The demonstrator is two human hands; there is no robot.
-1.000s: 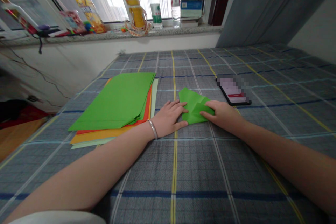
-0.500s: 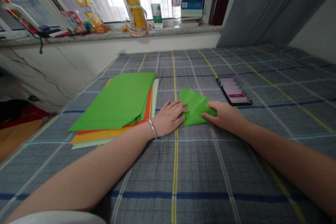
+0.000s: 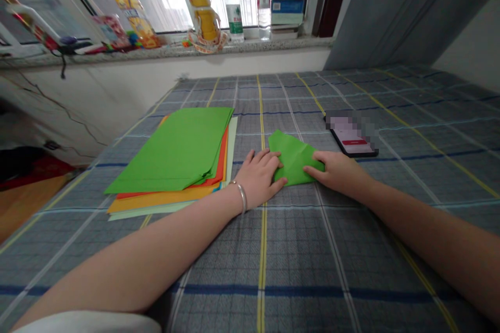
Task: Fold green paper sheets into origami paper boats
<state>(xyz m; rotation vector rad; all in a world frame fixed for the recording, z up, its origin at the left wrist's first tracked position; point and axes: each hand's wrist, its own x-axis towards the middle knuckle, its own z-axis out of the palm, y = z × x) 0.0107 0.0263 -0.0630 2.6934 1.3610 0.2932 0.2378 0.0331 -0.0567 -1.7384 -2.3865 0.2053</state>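
A folded piece of green paper [image 3: 294, 158] lies on the plaid cloth between my two hands. My left hand [image 3: 260, 177], with a silver bangle at the wrist, rests flat with its fingers spread, and its fingertips press on the paper's left edge. From the right, my right hand [image 3: 336, 169] pinches the paper's right corner between thumb and fingers. That corner is partly hidden by the hand. To the left lies a stack of coloured paper sheets [image 3: 175, 148], green on top, with orange, yellow and pale green edges showing beneath.
A phone [image 3: 351, 135] with a lit, partly blurred screen lies beyond my right hand. The plaid cloth [image 3: 219, 270] spreads under everything. On the windowsill [image 3: 250, 47] stand bottles, a yellow flask [image 3: 207, 21] and stacked boxes [image 3: 288, 8]. A grey curtain [image 3: 375, 15] hangs at right.
My left hand has slid slightly right, further onto the green paper's left edge. My right hand keeps its pinch at the right corner, and the paper looks flatter there.
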